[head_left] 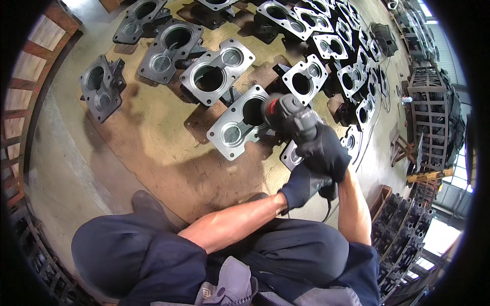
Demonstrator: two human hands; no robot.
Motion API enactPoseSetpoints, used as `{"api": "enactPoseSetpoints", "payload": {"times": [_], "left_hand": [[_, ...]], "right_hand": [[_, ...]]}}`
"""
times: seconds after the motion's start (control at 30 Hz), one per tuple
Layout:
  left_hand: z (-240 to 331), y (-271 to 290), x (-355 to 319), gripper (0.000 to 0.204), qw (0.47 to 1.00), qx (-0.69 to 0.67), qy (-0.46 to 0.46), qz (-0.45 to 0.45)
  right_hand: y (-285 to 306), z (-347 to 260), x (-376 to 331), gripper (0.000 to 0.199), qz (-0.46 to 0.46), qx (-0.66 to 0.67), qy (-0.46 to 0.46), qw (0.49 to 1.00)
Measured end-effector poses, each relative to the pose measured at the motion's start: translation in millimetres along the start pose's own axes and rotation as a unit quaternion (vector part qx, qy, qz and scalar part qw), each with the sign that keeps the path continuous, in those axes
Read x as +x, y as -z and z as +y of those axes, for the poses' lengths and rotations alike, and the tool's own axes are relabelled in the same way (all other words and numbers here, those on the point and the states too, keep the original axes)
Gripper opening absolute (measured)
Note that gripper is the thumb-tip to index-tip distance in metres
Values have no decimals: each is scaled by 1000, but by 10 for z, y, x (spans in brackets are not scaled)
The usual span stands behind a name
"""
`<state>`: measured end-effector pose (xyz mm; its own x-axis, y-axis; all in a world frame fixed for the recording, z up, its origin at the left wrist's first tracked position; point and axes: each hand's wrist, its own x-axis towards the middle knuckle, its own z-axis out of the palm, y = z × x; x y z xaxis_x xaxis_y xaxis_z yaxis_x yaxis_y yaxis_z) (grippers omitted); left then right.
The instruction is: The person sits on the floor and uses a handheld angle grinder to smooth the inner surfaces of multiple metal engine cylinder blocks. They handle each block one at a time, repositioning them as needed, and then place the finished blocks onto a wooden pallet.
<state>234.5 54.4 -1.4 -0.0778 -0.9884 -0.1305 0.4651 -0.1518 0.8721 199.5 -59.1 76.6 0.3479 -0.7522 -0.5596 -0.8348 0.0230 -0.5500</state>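
1. I've got left hand [301, 185] and right hand [327, 152] round a black power tool [300, 121].
2. Its blurry head overlaps a silver casting [240, 118].
3. Darker casting [105, 90] sits near the tan mat [163, 163]'s left edge.

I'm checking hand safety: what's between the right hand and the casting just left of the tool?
In the head view, the grinder's head lies between the gloved right hand and that casting.

Left of the hands [315, 169], low passage lies over the mat [163, 171], between the left knee [109, 250] and the nearest casting [231, 134]. Ahead, that casting and the grinder [295, 116] obstruct the way; rightward, crowded castings [312, 72] leave only narrow gaps.
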Motion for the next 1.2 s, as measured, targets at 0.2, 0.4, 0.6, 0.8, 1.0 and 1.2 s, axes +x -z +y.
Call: {"api": "enactPoseSetpoints", "payload": {"times": [0.2,0.4,0.6,0.8,1.0,1.2], "left_hand": [[46,-176,-291,43,980,44,166,-99],[119,79,-85,36,993,65,49,-80],[308,303,208,18,979,-87,177,-40],[205,34,-140,42,982,64,151,-98],[-179,-33,-665,44,977,-99,167,-83],[-163,230,-957,43,965,-160,187,-93]], "right_hand": [[-97,89,-417,42,-1,8,-28,1000],[-142,237,-103,19,36,23,162,986],[28,69,211,25,26,-108,202,973],[-131,157,-223,29,13,25,73,997],[-329,-52,-624,41,-17,-4,-42,999],[-599,30,-668,57,-103,-103,3,989]]}}
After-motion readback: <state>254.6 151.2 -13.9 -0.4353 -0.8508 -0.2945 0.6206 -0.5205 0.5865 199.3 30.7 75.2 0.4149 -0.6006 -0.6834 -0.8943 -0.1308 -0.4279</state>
